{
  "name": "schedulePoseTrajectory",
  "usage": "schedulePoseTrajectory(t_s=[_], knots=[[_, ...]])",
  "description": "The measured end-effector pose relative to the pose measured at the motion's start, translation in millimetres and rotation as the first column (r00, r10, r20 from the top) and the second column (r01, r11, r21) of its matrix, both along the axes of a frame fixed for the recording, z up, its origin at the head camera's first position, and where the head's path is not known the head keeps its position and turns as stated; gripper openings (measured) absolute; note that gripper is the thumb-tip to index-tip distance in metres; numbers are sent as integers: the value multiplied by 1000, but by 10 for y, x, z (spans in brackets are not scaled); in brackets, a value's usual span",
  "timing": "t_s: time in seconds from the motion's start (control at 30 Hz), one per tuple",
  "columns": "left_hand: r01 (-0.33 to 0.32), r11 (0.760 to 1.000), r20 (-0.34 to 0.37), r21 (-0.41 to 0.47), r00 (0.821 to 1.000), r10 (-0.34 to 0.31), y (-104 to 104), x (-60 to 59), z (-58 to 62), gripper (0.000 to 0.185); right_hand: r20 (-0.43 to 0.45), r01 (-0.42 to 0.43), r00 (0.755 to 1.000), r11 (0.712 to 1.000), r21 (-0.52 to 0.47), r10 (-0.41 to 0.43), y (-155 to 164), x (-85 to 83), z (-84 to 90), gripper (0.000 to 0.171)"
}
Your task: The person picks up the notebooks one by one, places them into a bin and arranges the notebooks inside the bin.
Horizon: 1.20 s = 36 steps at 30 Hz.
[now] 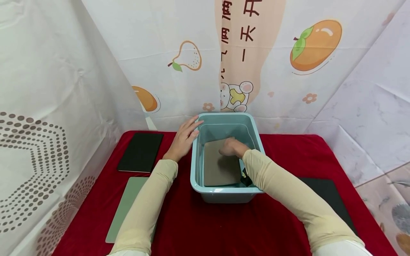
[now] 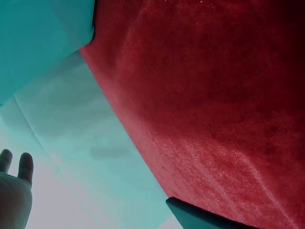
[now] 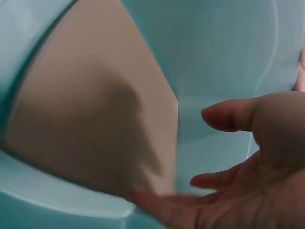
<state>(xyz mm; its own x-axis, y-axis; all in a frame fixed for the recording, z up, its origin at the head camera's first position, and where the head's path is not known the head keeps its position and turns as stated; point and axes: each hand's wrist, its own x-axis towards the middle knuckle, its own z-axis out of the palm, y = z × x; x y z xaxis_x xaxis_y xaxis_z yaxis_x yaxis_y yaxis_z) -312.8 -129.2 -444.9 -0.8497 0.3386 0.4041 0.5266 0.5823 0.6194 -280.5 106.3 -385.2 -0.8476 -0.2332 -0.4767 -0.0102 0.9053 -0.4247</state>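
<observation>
A light blue plastic bin (image 1: 227, 197) stands on the red cloth, and a flat brown notebook-like item (image 1: 221, 163) lies inside it. My right hand (image 1: 233, 147) reaches into the bin over the brown item's far part. In the right wrist view, the fingers of that hand (image 3: 267, 162) are extended at the brown item's edge (image 3: 86, 90), and the thumb stands apart from them. Whether the fingertips touch it is unclear. At the bin's left rim rests my left hand (image 1: 184, 138), fingers straight. Only part of the left hand (image 2: 14, 200) shows in the left wrist view.
To the left lie a black notebook (image 1: 140, 152) and a green one (image 1: 128, 206) partly under my left forearm. A dark flat item (image 1: 326, 195) lies right, partly behind my right forearm. Below my right wrist is a small black object (image 1: 246, 179). Printed curtains (image 1: 153, 42) hang behind.
</observation>
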Motion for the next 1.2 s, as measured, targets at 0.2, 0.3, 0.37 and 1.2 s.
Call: schedulePoseTrajectory(t_s=[0.2,0.3,0.37,1.2], knots=[[-4,1000,13,-1,1000,4,6,0,3,45,-38,-22,999,996,-84,19,-24,-13,-3,24],[-10,1000,14,-2,1000,10,1,-7,4,46,-75,-45,996,995,-88,39,-37,-24,18,42],[-9,1000,10,0,1000,9,2,-16,-1,46,-102,-65,993,994,-91,56,-37,-31,41,54],[-3,1000,23,5,1000,3,19,7,-8,45,-236,-30,972,998,-57,15,-27,-5,281,70]])
